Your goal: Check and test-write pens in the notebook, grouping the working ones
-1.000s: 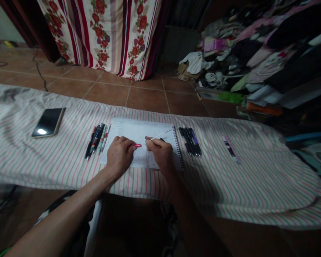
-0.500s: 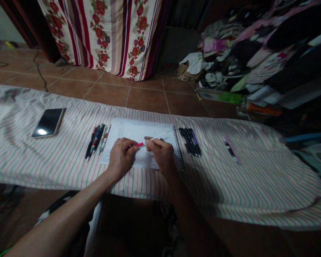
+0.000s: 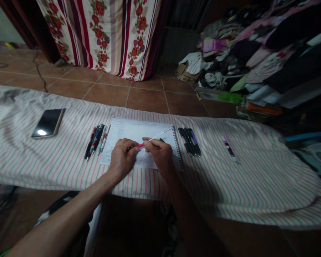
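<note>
The pink pen barrel (image 3: 140, 145) sits pinched in the left hand (image 3: 122, 157), its tip poking out at that hand's 2 o'clock. The right hand (image 3: 159, 156) is closed on a thin white refill (image 3: 158, 135), which runs off toward 2 o'clock. Both hands rest over the spiral notebook (image 3: 139, 134). Pens (image 3: 96, 140) lie at 9 o'clock, dark pens (image 3: 189, 141) at 3 o'clock.

You have one notebook (image 3: 139, 134), one phone (image 3: 48, 122), about five pens (image 3: 96, 140) left of the notebook, about four pens (image 3: 190, 141) right of it, and one pen (image 3: 230, 148) lying apart.
</note>
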`<act>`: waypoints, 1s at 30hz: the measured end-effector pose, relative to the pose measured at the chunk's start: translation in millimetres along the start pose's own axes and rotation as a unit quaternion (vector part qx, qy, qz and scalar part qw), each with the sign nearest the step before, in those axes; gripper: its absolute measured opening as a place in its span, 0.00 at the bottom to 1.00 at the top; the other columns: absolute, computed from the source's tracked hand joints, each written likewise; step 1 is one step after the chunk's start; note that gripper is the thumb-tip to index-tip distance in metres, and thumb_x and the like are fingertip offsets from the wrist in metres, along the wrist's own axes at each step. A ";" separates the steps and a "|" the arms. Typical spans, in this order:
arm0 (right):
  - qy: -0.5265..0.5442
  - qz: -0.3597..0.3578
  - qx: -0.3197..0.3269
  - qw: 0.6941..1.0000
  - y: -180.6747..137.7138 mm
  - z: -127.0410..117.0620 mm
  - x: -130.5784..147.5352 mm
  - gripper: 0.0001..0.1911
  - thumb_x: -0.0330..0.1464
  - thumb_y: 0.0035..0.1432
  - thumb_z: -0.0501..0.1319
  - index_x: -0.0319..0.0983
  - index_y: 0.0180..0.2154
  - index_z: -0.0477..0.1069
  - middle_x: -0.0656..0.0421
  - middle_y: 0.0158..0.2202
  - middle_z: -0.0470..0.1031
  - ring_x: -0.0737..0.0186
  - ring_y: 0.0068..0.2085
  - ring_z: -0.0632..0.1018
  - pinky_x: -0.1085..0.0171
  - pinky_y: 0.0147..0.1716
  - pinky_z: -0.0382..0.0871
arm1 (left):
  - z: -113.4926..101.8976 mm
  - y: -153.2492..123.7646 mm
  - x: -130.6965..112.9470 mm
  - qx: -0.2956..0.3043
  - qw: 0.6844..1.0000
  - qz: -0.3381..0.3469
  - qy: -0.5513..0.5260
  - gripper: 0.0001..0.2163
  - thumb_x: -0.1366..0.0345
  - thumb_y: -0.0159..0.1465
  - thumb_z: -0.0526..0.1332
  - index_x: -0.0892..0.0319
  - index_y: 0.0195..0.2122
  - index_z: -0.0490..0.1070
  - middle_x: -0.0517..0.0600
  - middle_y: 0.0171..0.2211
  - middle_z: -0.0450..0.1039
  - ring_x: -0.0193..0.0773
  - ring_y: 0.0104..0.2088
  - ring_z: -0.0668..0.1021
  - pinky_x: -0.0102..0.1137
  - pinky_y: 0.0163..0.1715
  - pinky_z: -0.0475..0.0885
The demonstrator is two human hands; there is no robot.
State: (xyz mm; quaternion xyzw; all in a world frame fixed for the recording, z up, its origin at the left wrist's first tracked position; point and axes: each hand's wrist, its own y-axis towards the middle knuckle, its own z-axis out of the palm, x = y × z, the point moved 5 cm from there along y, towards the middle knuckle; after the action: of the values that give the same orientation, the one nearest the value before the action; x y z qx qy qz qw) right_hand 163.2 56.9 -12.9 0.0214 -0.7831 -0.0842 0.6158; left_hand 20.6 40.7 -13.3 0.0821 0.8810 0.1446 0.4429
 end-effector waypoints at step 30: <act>-0.126 -0.086 0.021 0.988 -13.4 26.4 18.2 0.14 0.31 0.58 0.50 0.39 0.33 0.74 0.53 0.37 0.77 0.60 0.42 0.75 0.61 0.43 0.67 | 1.7 -13.1 3.1 -0.022 0.988 -0.094 -0.122 0.05 0.65 0.59 0.56 0.59 0.31 0.69 0.48 0.30 0.70 0.38 0.35 0.72 0.33 0.36 0.67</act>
State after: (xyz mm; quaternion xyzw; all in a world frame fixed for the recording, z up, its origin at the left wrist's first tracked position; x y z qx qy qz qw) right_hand 132.3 44.0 -3.5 0.0912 -0.8513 -0.1224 0.5019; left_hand 19.9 29.5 -20.9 0.0063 0.8209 0.1112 0.5601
